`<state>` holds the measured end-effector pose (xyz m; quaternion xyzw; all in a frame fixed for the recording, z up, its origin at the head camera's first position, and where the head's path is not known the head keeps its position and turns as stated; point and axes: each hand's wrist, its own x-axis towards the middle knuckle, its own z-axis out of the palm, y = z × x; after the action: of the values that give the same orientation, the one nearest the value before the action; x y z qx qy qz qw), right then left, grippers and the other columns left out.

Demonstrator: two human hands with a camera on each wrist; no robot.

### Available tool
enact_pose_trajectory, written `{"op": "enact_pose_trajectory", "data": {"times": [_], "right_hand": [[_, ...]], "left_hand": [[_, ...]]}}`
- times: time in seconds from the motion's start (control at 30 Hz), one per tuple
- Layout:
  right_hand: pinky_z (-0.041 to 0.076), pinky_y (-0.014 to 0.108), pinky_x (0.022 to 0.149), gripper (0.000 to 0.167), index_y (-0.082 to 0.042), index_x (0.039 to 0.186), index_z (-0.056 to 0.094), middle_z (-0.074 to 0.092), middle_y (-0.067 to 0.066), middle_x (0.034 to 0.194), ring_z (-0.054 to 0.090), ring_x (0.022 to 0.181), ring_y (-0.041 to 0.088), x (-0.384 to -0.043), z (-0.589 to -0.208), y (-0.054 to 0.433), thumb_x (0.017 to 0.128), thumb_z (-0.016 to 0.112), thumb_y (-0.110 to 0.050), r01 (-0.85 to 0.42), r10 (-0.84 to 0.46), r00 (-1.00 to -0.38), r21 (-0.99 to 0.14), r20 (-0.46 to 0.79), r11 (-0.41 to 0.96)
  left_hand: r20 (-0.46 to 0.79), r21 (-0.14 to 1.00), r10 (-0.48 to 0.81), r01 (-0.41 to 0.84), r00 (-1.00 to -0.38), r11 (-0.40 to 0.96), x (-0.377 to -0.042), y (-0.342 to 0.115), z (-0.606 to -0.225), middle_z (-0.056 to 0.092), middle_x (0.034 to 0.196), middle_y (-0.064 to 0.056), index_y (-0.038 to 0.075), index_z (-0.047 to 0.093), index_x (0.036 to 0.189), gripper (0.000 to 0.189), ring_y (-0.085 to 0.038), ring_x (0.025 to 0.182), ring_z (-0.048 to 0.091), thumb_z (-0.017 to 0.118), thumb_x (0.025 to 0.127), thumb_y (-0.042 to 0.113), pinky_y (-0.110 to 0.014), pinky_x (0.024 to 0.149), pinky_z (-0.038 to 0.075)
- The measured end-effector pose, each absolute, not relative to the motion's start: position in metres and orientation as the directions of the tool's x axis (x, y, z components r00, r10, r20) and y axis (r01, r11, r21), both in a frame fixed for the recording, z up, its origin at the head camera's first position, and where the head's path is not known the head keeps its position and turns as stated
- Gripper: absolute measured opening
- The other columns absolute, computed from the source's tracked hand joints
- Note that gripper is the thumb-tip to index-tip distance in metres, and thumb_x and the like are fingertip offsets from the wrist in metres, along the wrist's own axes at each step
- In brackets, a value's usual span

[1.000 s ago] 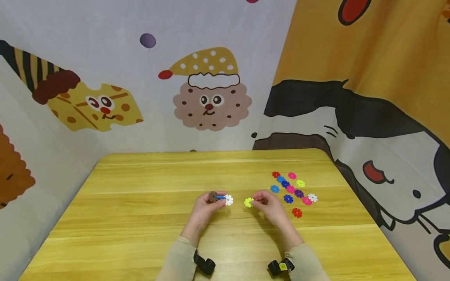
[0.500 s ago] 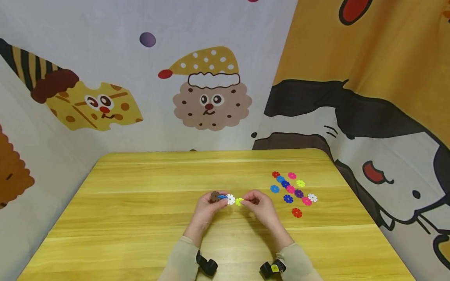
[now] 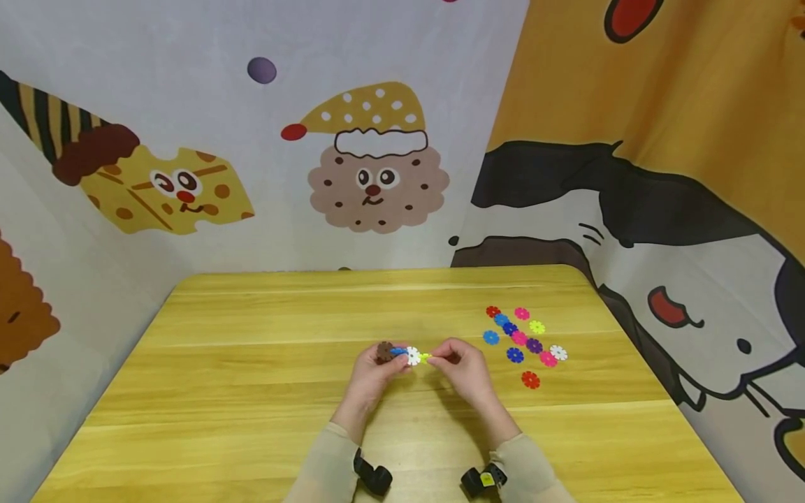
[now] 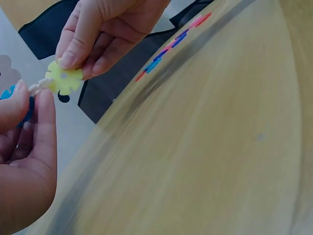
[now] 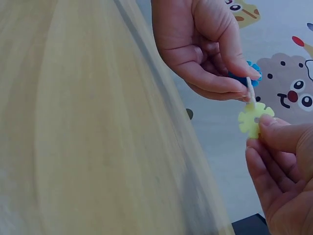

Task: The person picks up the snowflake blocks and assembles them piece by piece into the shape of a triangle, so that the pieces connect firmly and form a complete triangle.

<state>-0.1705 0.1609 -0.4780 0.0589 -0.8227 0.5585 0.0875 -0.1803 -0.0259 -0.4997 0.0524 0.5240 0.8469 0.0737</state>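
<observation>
My left hand (image 3: 372,374) pinches a short chain of notched snowflake discs between thumb and fingers. A brown disc (image 3: 384,351) is at its left end, a blue disc (image 5: 255,73) sits in the middle, and a white disc (image 3: 413,356) sticks out to the right. My right hand (image 3: 467,370) pinches a yellow disc (image 4: 65,77) by its outer edge. In the right wrist view the yellow disc stands crosswise to the white one, its notched rim meeting the white edge. Both hands are held above the wooden table.
Several loose discs lie on the table (image 3: 251,391) to the right, among them a red disc (image 3: 531,380), a purple disc (image 3: 534,346) and a white-rimmed neighbour of a pink disc (image 3: 548,358). A patterned curtain (image 3: 377,56) hangs behind the table's far edge.
My right hand has moved left, bringing the yellow disc from apart up to the white disc. The yellow disc has turned edge-on in the head view. My left hand shifted slightly right.
</observation>
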Motion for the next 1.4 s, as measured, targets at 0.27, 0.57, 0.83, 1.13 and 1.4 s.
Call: {"op": "enact_pose_trajectory", "data": {"times": [0.27,0.57,0.83,1.13,1.4], "right_hand": [[0.055,0.025,0.066,0.01,-0.006,0.08,0.07,0.068,0.001,0.079,0.062,0.073,0.017,-0.17,-0.477,0.157,0.082,0.079,-0.001,-0.23,0.029,-0.966,-0.904,0.257,0.359],[0.055,0.025,0.073,0.008,-0.002,0.089,0.07,0.068,0.004,0.085,0.062,0.081,0.019,-0.173,-0.48,0.157,0.085,0.077,-0.004,-0.175,0.047,-0.979,-0.933,0.2,0.315],[0.054,0.025,0.073,0.008,-0.007,0.09,0.075,0.069,0.002,0.087,0.062,0.08,0.015,-0.173,-0.48,0.157,0.085,0.076,-0.001,-0.251,-0.007,-0.965,-0.909,0.264,0.332],[0.053,0.024,0.078,0.013,-0.002,0.1,0.073,0.071,0.01,0.097,0.063,0.085,0.012,-0.172,-0.485,0.198,0.087,0.076,-0.004,-0.224,-0.032,-0.973,-0.914,0.227,0.339],[0.052,0.023,0.079,0.025,0.0,0.11,0.071,0.07,0.011,0.103,0.064,0.091,0.015,-0.164,-0.483,0.259,0.09,0.075,-0.014,-0.13,-0.013,-0.99,-0.869,0.141,0.477]], "left_hand": [[-0.006,0.881,0.171,-0.087,-0.985,-0.465,-0.178,-0.023,-0.497,0.069,0.101,-0.009,-0.024,0.051,0.12,0.031,-0.016,0.08,0.067,0.06,0.092,-0.013,-0.026,0.073,0.058],[-0.01,0.913,0.21,-0.094,-0.978,-0.397,-0.177,-0.021,-0.496,0.066,0.104,-0.009,-0.02,0.049,0.128,0.045,-0.016,0.088,0.065,0.067,0.091,-0.003,-0.029,0.08,0.056],[-0.032,0.923,0.204,-0.107,-0.978,-0.369,-0.181,-0.016,-0.494,0.066,0.098,-0.01,-0.018,0.058,0.12,0.041,-0.02,0.082,0.067,0.073,0.089,0.003,-0.033,0.08,0.057],[-0.051,0.925,0.179,-0.114,-0.982,-0.363,-0.182,-0.02,-0.492,0.068,0.094,-0.01,-0.018,0.06,0.116,0.036,-0.021,0.078,0.069,0.073,0.087,0.0,-0.037,0.078,0.059],[-0.072,0.933,0.157,-0.122,-0.985,-0.339,-0.182,-0.025,-0.492,0.069,0.092,-0.009,-0.016,0.063,0.115,0.035,-0.018,0.075,0.07,0.074,0.087,0.002,-0.036,0.077,0.059]]}}
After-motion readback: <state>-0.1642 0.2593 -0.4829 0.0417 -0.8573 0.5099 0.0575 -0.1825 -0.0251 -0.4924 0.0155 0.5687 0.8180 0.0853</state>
